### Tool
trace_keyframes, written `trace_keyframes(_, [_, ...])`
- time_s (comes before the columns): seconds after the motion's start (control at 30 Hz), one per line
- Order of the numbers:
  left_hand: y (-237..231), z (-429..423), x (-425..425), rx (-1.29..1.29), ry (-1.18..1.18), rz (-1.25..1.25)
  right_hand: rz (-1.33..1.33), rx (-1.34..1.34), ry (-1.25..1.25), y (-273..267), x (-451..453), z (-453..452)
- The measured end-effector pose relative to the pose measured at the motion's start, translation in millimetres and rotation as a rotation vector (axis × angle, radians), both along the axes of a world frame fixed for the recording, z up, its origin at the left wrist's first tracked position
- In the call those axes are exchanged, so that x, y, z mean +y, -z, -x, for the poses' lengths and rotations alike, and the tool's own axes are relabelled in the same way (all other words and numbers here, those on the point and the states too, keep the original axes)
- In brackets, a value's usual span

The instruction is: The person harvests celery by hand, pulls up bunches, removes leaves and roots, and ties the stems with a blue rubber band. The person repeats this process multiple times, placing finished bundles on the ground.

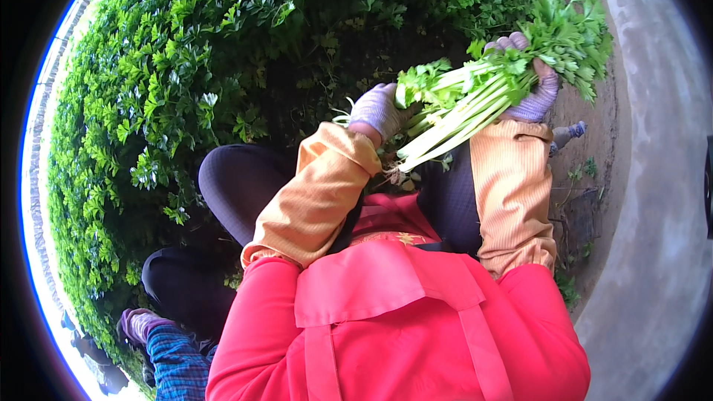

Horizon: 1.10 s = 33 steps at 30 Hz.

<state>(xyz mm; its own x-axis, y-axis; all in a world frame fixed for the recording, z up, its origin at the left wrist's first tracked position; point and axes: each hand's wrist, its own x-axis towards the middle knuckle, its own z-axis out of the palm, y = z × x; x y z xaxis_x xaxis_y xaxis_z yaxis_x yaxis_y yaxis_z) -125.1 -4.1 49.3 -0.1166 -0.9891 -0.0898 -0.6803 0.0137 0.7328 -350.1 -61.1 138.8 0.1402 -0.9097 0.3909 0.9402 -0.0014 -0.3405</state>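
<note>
A bunch of leafy celery (462, 117) lies slantwise in front of my knees, its pale stalk bases low and its leaves at the upper right. My right hand (532, 89), in a pale knitted glove, is closed around the stalks just below the leaves. My left hand (376, 108), gloved the same way, grips some thinner celery stalks (341, 118). Their pale ends stick out left of the fist, and leaves (423, 81) show on its other side, against the bunch. Thin roots (396, 170) hang at the bunch's base. The left fingertips are hidden.
Dense celery plants (167, 67) stand ahead and to the left, with dark soil before me. At lower left are a co-worker's gloved hand (143, 323), plaid sleeve (177, 365) and dark knee (184, 278). A grey concrete strip (657, 178) curves along the right.
</note>
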Motion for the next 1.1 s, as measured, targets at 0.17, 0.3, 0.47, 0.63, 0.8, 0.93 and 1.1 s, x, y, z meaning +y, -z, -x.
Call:
trace_keyframes(0.17, [81,-15,-3,-0.167,0.021,0.145,-0.053,0.164,0.014,4,-5,7])
trace_keyframes(0.3, [150,-63,32,-0.152,-0.221,-0.349,-0.033,-0.033,-0.018,4,-4,10])
trace_keyframes(0.47, [182,-95,66,-0.507,0.053,-0.626,-0.12,0.103,0.088,11,-4,30])
trace_keyframes(0.63, [72,-70,28,0.669,-0.357,-0.186,-0.401,0.476,0.302,19,-12,15])
trace_keyframes(0.8, [-46,2,9,0.32,0.143,0.374,-0.112,1.115,0.745,14,14,-78])
trace_keyframes(0.93, [-70,-13,-30,0.664,0.205,0.302,0.966,1.629,1.18,-13,12,-81])
trace_keyframes(1.1, [-111,-52,-49,0.619,0.338,-0.059,0.292,1.214,0.235,-28,-4,-49])
